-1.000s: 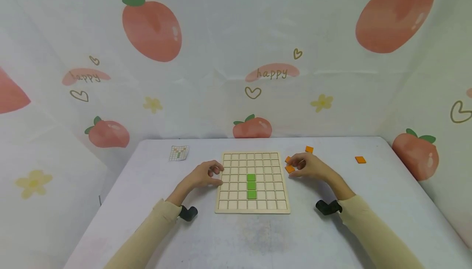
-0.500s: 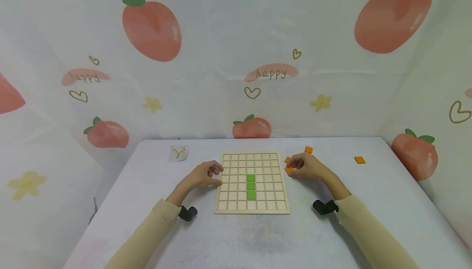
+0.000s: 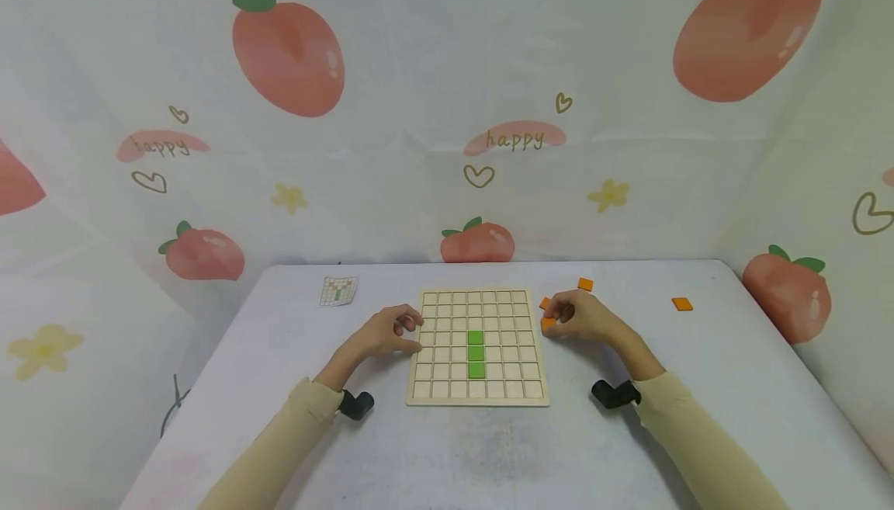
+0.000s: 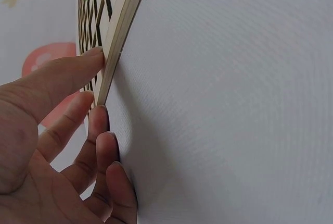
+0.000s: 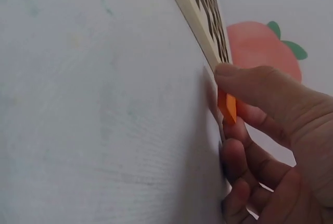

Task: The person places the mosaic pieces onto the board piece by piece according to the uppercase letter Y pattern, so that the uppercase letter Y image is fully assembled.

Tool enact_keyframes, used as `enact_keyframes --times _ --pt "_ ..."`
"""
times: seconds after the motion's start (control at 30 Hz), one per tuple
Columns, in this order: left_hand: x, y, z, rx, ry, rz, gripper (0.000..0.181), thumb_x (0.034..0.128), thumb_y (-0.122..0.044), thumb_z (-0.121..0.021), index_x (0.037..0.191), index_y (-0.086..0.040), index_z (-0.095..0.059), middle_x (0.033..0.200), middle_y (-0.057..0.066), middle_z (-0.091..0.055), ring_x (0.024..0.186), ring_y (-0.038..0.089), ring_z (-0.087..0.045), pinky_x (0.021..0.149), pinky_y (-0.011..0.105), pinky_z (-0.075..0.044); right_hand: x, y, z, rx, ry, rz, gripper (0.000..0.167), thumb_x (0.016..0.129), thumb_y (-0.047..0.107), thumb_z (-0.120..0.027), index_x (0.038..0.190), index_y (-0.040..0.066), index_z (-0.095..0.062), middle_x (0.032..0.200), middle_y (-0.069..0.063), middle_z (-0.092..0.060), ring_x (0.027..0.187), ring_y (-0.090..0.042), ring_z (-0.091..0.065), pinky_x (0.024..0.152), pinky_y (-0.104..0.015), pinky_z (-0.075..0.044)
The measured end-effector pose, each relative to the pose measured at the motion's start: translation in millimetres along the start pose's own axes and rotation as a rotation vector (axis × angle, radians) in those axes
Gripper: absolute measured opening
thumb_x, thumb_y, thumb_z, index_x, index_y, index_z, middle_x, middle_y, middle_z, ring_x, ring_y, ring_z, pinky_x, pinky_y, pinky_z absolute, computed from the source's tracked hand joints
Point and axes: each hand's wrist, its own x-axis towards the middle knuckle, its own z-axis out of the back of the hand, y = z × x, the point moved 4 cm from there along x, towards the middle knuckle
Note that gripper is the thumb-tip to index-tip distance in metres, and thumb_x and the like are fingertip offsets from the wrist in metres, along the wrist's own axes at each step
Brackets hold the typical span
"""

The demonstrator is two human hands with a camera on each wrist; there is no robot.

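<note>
A pale wooden grid board [image 3: 447,397] lies flat on the table, with several green square tiles [image 3: 476,353] in one column. At its left edge my left hand [image 3: 382,331] rests with relaxed fingers; in the left wrist view the thumb [image 4: 67,73] touches the board's rim. Beside the board's right edge my right hand [image 3: 583,316] pinches an orange square tile [image 3: 548,324] between thumb and fingers. The right wrist view has this orange tile [image 5: 227,107] tilted, close to the board's corner, its far side hidden by the fingers.
One orange tile [image 3: 545,303] lies just behind my right fingers, another [image 3: 585,284] farther back, and a third [image 3: 682,304] off to the right. A small paper with a printed grid pattern [image 3: 338,291] lies at the back left. A patterned cloth [image 3: 391,145] hangs behind the table.
My right thumb and fingers have closed on the nearest orange tile, which has shifted slightly and turned. My left hand and the board have stayed in place.
</note>
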Motion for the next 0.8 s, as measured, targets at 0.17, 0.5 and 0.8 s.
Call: enact_keyframes --times 0.17,0.5,0.8 --pt "-0.1 -0.1 -0.1 0.004 0.003 0.0 0.04 0.0783 -0.009 -0.088 0.112 -0.008 -0.067 0.095 0.001 -0.059 0.084 0.018 -0.05 0.074 0.034 -0.042 1.1 3 1 0.045 -0.002 0.025 0.022 0.079 0.007 -0.087 0.092 0.002 -0.07 0.088 -0.004 -0.066 0.079 -0.02 -0.058 0.072 -0.027 -0.048" --pt "-0.4 -0.1 -0.3 0.009 0.003 0.013 0.04 0.0787 -0.01 -0.088 0.113 -0.008 -0.067 0.096 0.001 -0.059 0.085 0.019 -0.05 0.076 0.034 -0.042 5.4 13 1 0.155 0.009 0.068 0.023 0.08 0.005 -0.086 0.098 -0.001 -0.072 0.093 -0.008 -0.069 0.082 -0.024 -0.061 0.074 -0.027 -0.05" --pt "-0.3 -0.5 -0.2 0.012 0.001 0.01 0.04 0.0785 -0.009 -0.088 0.112 -0.008 -0.067 0.095 0.001 -0.059 0.084 0.019 -0.05 0.075 0.034 -0.042 14.0 27 -4 0.174 0.002 0.073 0.022 0.082 -0.002 -0.082 0.102 -0.003 -0.073 0.097 -0.014 -0.07 0.081 -0.029 -0.062 0.072 -0.026 -0.049"
